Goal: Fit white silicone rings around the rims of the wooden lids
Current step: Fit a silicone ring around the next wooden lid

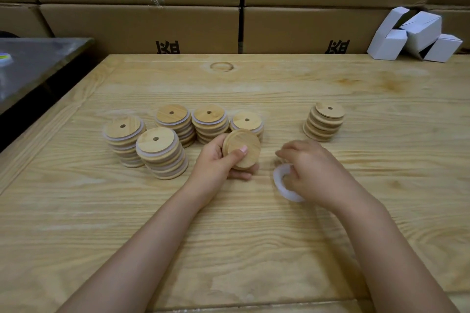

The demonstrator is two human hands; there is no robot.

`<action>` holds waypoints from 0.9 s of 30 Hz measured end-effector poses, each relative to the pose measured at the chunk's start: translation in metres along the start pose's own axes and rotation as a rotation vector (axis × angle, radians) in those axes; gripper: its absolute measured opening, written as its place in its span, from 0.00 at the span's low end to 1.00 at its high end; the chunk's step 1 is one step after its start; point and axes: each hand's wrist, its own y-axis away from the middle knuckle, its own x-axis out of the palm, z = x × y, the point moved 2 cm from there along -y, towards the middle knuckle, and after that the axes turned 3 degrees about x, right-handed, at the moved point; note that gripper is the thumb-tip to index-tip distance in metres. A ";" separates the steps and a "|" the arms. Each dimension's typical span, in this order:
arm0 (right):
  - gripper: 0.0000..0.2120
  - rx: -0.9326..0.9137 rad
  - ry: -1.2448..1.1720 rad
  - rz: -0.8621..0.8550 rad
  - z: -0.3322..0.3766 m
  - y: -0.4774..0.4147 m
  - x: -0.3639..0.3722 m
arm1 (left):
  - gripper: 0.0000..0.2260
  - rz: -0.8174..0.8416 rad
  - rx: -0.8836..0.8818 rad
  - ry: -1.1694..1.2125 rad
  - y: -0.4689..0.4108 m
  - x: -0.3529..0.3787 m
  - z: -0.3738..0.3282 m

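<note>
pale wooden table with a faint ring-shaped mark near its far edge. stacked cardboard boxes behind it, small white cartons far right, grey metal surface left.

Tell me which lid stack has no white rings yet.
The lone stack on the right, beyond the right hand; the five left stacks show white edges.

Stacked cardboard boxes behind wooden table.

2 bare forearms reach forward. The left hand curls round a wooden lid, thumb across its face; the right hand, palm down, fingers curled, holds a white ring.
</note>
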 end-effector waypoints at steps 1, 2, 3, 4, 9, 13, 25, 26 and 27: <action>0.20 0.024 0.043 0.058 -0.002 0.000 0.002 | 0.06 -0.002 -0.004 -0.001 -0.001 0.000 0.000; 0.18 0.038 0.065 0.083 -0.002 0.000 0.004 | 0.06 -0.005 -0.007 0.000 -0.001 0.000 0.001; 0.16 0.048 0.071 0.084 -0.002 0.000 0.004 | 0.06 -0.008 -0.010 0.002 -0.001 -0.001 0.001; 0.15 0.058 0.065 0.078 -0.002 0.000 0.004 | 0.06 -0.010 -0.010 0.004 -0.002 -0.001 0.002; 0.15 0.071 0.020 0.043 -0.003 -0.002 0.002 | 0.05 -0.007 -0.003 0.004 -0.002 -0.003 0.003; 0.13 0.069 0.000 -0.001 -0.005 -0.002 -0.001 | 0.05 -0.003 0.000 0.000 -0.002 -0.003 0.004; 0.03 -0.195 -0.242 -0.315 0.007 0.008 -0.020 | 0.07 -0.047 0.095 0.033 -0.004 -0.007 0.000; 0.03 -0.213 -0.285 -0.326 0.008 0.008 -0.020 | 0.07 -0.044 0.093 0.050 -0.004 -0.008 0.000; 0.03 -0.228 -0.334 -0.333 0.011 0.008 -0.020 | 0.08 -0.037 0.094 0.057 -0.004 -0.009 0.000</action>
